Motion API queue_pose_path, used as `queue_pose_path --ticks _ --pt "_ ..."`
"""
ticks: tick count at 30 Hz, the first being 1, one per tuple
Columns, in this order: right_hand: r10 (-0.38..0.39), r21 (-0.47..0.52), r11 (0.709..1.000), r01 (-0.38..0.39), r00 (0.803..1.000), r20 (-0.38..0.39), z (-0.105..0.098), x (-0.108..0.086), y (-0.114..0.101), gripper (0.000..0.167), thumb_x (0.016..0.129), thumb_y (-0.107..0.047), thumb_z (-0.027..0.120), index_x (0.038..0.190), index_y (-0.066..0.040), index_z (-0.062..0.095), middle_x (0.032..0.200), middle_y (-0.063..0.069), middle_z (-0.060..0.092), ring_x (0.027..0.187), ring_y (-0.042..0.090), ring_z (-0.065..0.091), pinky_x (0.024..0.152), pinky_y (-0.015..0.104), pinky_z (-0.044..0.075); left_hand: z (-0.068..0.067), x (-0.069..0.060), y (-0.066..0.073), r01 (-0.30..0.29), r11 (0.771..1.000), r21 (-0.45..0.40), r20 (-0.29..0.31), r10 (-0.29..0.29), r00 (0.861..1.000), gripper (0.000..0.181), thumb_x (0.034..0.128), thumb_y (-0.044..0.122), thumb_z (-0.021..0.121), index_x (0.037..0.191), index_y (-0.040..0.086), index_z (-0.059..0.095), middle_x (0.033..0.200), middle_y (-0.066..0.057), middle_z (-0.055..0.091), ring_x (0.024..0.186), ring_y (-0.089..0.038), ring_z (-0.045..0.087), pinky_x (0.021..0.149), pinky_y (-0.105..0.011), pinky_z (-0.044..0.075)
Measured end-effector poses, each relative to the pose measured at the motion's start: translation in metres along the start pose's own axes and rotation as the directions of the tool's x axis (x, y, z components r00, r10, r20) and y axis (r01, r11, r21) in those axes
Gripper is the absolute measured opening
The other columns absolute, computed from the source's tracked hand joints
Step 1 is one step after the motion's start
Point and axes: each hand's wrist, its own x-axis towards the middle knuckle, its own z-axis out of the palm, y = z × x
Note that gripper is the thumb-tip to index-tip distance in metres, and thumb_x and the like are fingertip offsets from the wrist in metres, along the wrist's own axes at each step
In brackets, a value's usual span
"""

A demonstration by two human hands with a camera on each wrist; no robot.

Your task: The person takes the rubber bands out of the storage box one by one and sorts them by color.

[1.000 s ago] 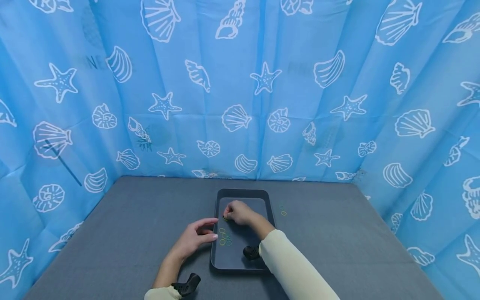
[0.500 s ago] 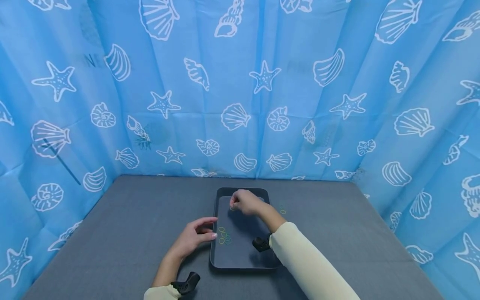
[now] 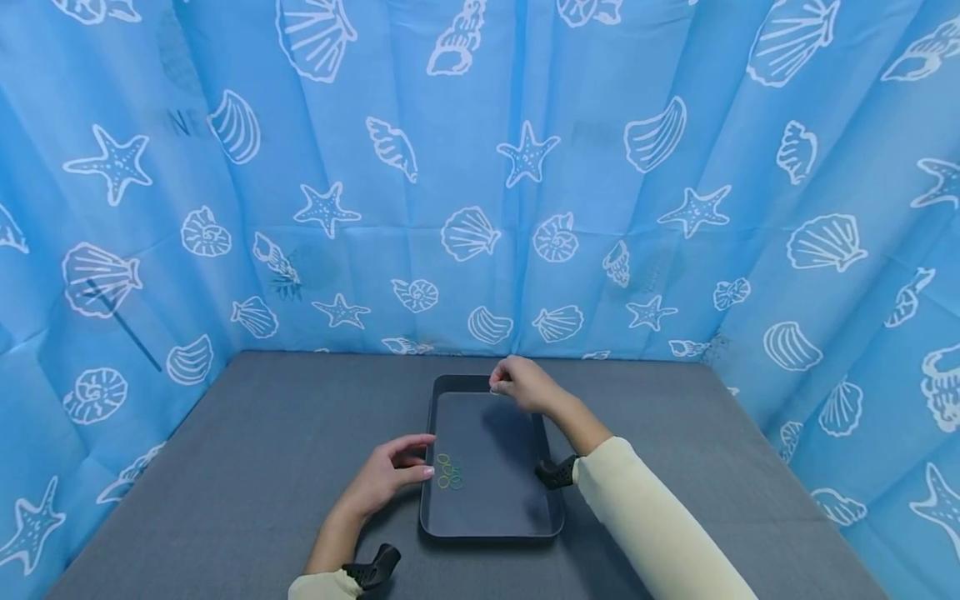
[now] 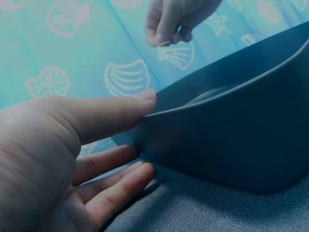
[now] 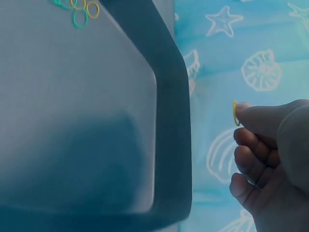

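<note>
My right hand [image 3: 525, 385] pinches a small thin yellow ring [image 5: 235, 113] between thumb and forefinger, above the far edge of a dark grey rectangular tray [image 3: 498, 508]. Its other fingers are bent, as the right wrist view shows. My left hand [image 3: 382, 477] rests at the tray's left side. In the left wrist view, its thumb [image 4: 130, 104] touches the tray rim and its fairly straight fingers lie by the outer wall. Several yellow and green rings [image 5: 80, 26] lie in a cluster on the tray floor, near the left hand.
The tray stands on a grey cloth-covered table [image 3: 300, 417]. A blue curtain [image 3: 465, 292] with white shell and starfish prints hangs behind the table and along both sides. Black wrist mounts [image 3: 555, 473] sit on both forearms.
My right hand has lifted from the tray's left part and moved away and rightward with the yellow ring. Its forearm now covers the rings seen earlier right of the tray. My left hand stays put.
</note>
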Motion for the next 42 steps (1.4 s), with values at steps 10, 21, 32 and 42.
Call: queue_pose_path --ticks 10,21,32,42 --pt "0.057 0.043 0.998 -0.052 0.988 -0.143 -0.008 -0.016 0.034 0.005 0.096 -0.006 0.060 0.093 -0.003 0.062 0.090 0.006 0.056 0.078 0.019 0.052 0.070 0.036 0.045 -0.001 0.001 -0.001 0.009 1.000 0.002 0.008 -0.009 1.000 0.049 0.0864 0.017 0.075 0.132 0.010 0.060 0.132 -0.015 0.055 0.102 -0.025 0.058 0.084 -0.040 0.050" --pt "0.082 0.008 0.997 -0.083 0.959 -0.273 0.001 -0.035 0.070 0.004 0.095 -0.004 0.061 0.093 0.000 0.063 0.087 0.007 0.054 0.075 0.020 0.049 0.068 0.037 0.043 -0.002 0.001 -0.001 0.021 1.000 -0.017 0.007 -0.021 1.000 0.050 0.0857 0.018 0.076 0.133 0.010 0.060 0.133 -0.015 0.054 0.103 -0.025 0.058 0.084 -0.040 0.050" --pt "0.104 0.012 0.994 -0.105 0.957 -0.271 0.011 -0.064 0.103 0.005 0.094 -0.002 0.062 0.090 0.000 0.063 0.084 0.006 0.054 0.073 0.018 0.048 0.066 0.035 0.043 -0.001 0.001 -0.003 0.025 0.999 -0.025 0.025 -0.025 0.999 0.050 0.0858 0.019 0.076 0.133 0.010 0.059 0.132 -0.015 0.054 0.103 -0.025 0.058 0.084 -0.039 0.050" --pt "0.150 0.003 0.988 -0.156 0.946 -0.288 0.016 -0.079 0.120 0.006 0.094 -0.002 0.061 0.089 0.001 0.063 0.086 0.007 0.055 0.074 0.019 0.049 0.068 0.038 0.043 0.002 -0.010 0.018 0.037 0.999 -0.025 -0.001 -0.037 0.999 0.048 0.0881 0.011 0.072 0.133 0.006 0.058 0.132 -0.017 0.054 0.103 -0.026 0.057 0.085 -0.041 0.050"
